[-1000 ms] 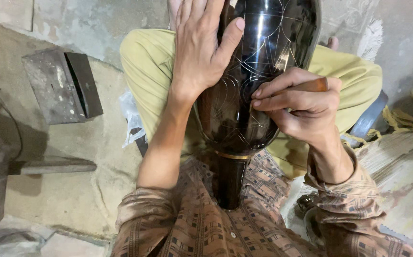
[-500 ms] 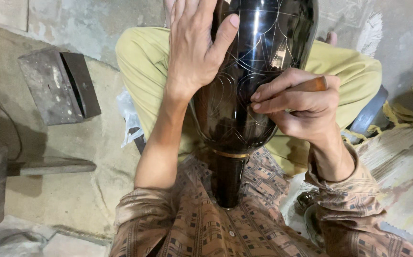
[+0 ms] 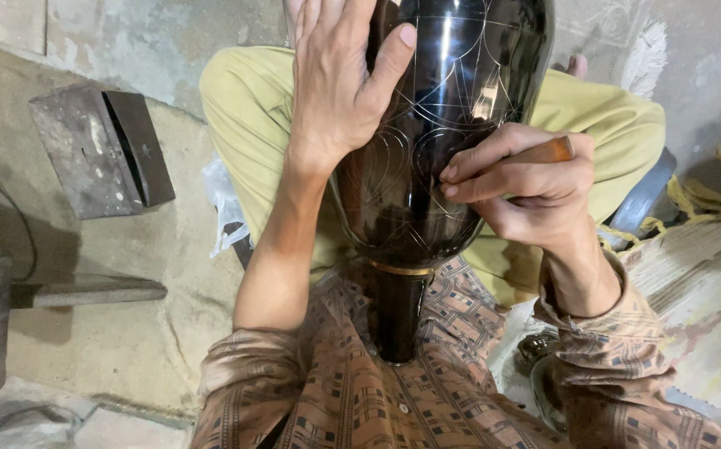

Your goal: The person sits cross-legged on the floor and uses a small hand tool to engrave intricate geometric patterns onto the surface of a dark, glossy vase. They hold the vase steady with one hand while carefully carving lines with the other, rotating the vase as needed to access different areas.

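- Black vase (image 3: 439, 141): lies across the lap, neck near the chest; it sits slightly right of and farther than a second ago.
- Left hand (image 3: 340, 91): fingers spread flat on the vase's left flank, unchanged.
- Right hand (image 3: 527, 183): fingers clenched around a wooden-handled tool (image 3: 552, 151), tip still at the engraved lines.

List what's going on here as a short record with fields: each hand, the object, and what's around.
left hand: palm and spread fingers flat on the vase, steadying it
right hand: closed grip on a tool with a wooden handle, tip hidden, at the vase wall
vase: dark, glossy, thin scratched curves, neck toward the body
surroundings: metal block on the floor
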